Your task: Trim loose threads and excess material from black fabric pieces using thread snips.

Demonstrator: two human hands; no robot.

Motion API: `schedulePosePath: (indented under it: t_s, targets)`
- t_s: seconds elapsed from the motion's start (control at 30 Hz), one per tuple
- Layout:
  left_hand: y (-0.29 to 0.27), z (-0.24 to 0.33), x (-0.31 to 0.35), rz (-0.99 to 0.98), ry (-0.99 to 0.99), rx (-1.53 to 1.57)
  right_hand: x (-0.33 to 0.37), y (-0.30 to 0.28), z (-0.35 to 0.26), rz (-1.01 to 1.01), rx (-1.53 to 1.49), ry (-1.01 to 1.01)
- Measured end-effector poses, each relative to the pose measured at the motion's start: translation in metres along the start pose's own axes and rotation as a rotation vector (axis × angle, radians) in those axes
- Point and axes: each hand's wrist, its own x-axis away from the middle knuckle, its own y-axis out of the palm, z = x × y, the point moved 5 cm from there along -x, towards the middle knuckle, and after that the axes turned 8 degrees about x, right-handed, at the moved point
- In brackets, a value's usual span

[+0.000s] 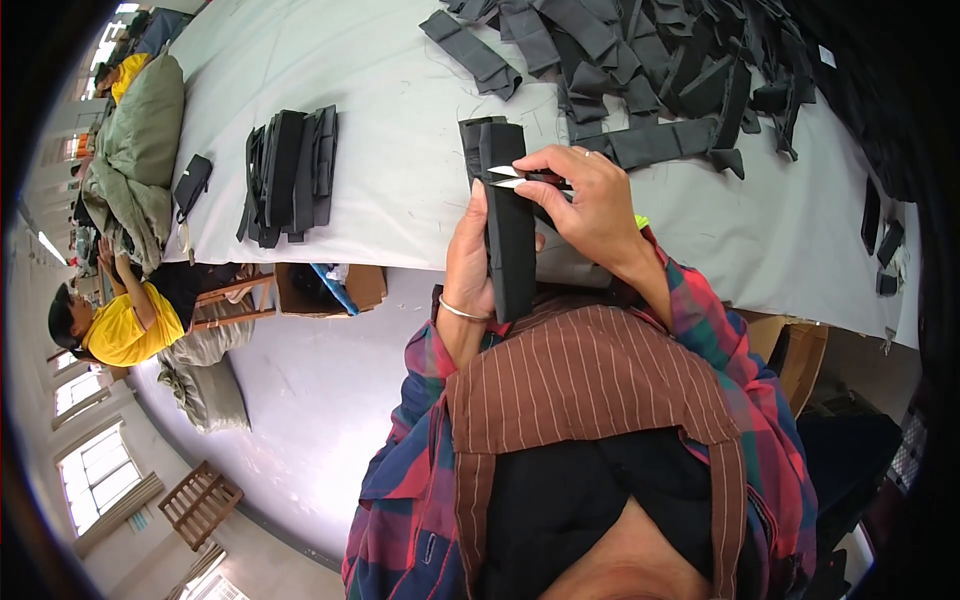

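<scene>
My left hand (466, 258) grips a long folded piece of dark fabric (508, 235), holding it upright over the table's near edge. My right hand (588, 200) holds small thread snips (520, 178), their silver blades pointing left and touching the upper part of the fabric piece. A thin bangle sits on my left wrist. Both plaid sleeves come up from below.
A white-covered table (400, 150) carries a neat stack of dark pieces (290, 175) at left and a loose heap of dark pieces (660, 70) at the back right. A cardboard box (330, 288) sits under the table. A person in a yellow shirt (120, 325) sits at far left beside green cloth (140, 150).
</scene>
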Motion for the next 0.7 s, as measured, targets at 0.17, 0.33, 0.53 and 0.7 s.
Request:
schedulePosePath:
  t_s: [0.17,0.33,0.53,0.7]
  targets:
    - [-0.007,-0.006,-0.002,-0.072,-0.067,-0.034,-0.002,-0.004,0.003,-0.002,-0.107,0.046]
    - [-0.006,-0.006,0.001,-0.019,-0.057,-0.114,-0.005,-0.010,-0.004,-0.033,0.053,-0.094]
    - [-0.010,-0.001,0.005,-0.051,-0.123,-0.187,-0.007,-0.027,0.018,0.013,0.091,-0.045]
    - [-0.010,0.006,0.007,-0.072,-0.224,-0.229,-0.009,-0.026,0.016,-0.065,-0.160,0.025]
